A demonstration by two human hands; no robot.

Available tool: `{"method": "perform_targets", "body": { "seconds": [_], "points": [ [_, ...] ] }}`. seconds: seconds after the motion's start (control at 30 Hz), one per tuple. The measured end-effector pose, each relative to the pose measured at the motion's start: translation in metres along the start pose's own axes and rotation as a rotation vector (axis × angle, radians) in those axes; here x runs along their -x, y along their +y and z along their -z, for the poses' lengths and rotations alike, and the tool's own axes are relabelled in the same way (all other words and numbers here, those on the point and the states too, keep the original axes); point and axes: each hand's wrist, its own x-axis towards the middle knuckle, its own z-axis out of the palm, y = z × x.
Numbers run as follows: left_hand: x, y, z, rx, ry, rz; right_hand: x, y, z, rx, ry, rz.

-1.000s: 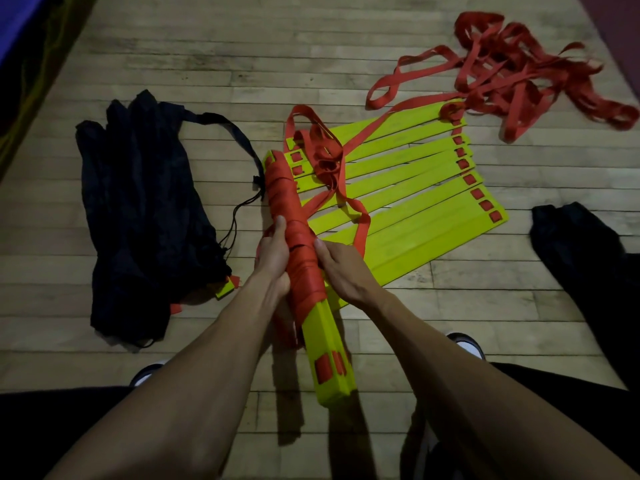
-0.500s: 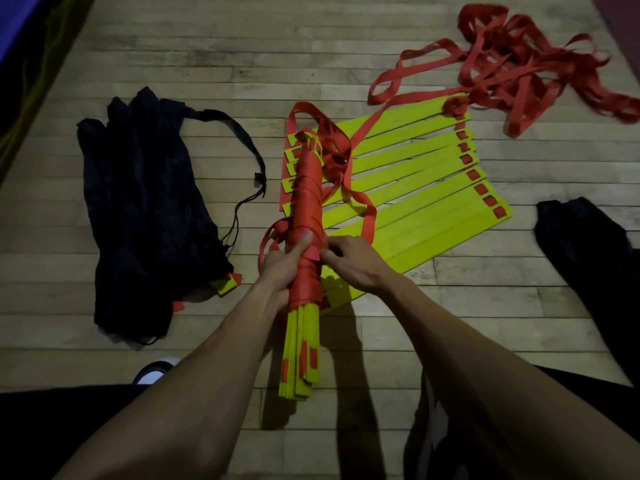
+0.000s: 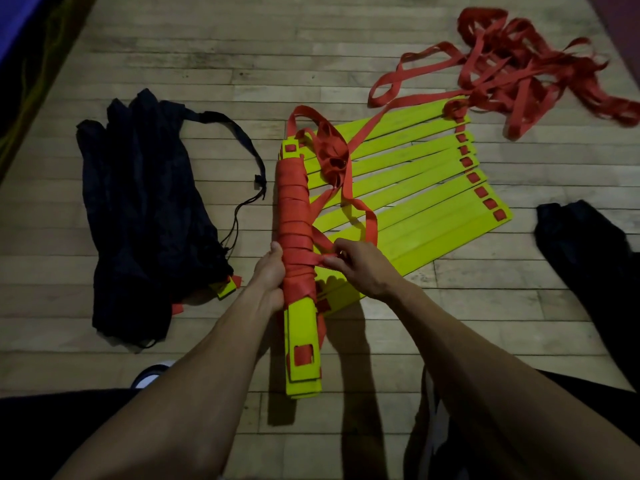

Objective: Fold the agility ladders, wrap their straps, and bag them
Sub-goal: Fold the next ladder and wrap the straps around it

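Both forearms bare, no sleeves visible; dark black trousers (image 3: 52,420) on the legs; white-toed shoe with dark trim (image 3: 150,374) at lower left; hands ungloved.

**Plastic, webbing, cloth and wood**

The bundle (image 3: 302,344) is a stack of flat yellow rungs that look like smooth, matt plastic, bound in red strap (image 3: 293,216) of flat woven-looking webbing with a dull finish. The fanned rungs (image 3: 415,199) on the floor show the same plain yellow plastic, faintly sheened under the light. The loose straps (image 3: 512,77) are limp red webbing, creased and twisted. The bag (image 3: 145,209) is thin dark cloth, crumpled into soft folds, with a thin cord (image 3: 242,206). The floor (image 3: 207,46) is pale wooden boards, worn and matt, with visible grain.
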Motion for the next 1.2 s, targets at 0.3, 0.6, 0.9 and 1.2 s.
{"method": "perform_targets", "body": {
  "seconds": [0.3, 0.6, 0.9, 1.2],
  "points": [
    [0.004, 0.000, 0.003, 0.012, -0.093, -0.023, -0.002, -0.003, -0.012, 0.213, 0.145, 0.006],
    [-0.003, -0.001, 0.012, -0.027, -0.014, -0.006, -0.004, -0.010, -0.013, -0.206, -0.105, -0.115],
    [0.012, 0.000, -0.002, 0.020, -0.062, -0.031, -0.006, -0.015, -0.031, 0.018, -0.063, 0.023],
    [0.010, 0.007, -0.002, -0.083, -0.109, -0.014, -0.014, -0.023, -0.028, -0.075, -0.020, 0.017]
  ]
}}
